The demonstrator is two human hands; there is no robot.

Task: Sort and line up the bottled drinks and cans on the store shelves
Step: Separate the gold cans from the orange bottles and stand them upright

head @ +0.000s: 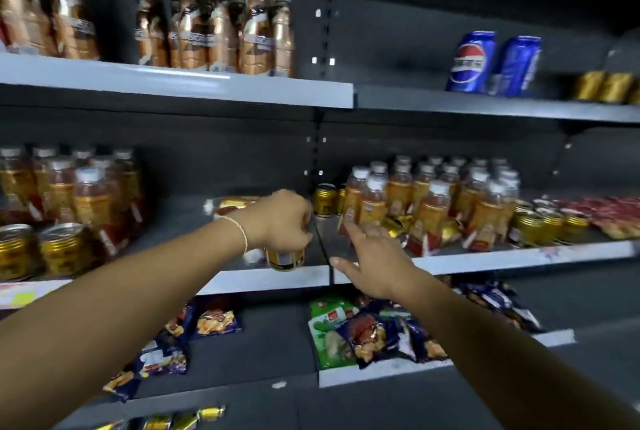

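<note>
My left hand [282,220] grips a gold can [284,259] from above at the front of the middle shelf [263,279]. My right hand [372,258] reaches forward with straight, spread fingers toward a group of orange bottled drinks [433,207] and holds nothing. Two gold cans [325,200] stand behind, near the shelf divider. Several more gold cans [540,225] sit to the right of the bottles. At the left stand further orange bottles [69,187] with gold cans [45,249] in front of them.
The top shelf carries brown bottles [214,31], two blue Pepsi cans [491,64] and gold cans [604,86]. Snack bags [363,332] lie on the lower shelf. Red packets [606,213] lie at the far right, and a packet [235,204] lies behind my left hand.
</note>
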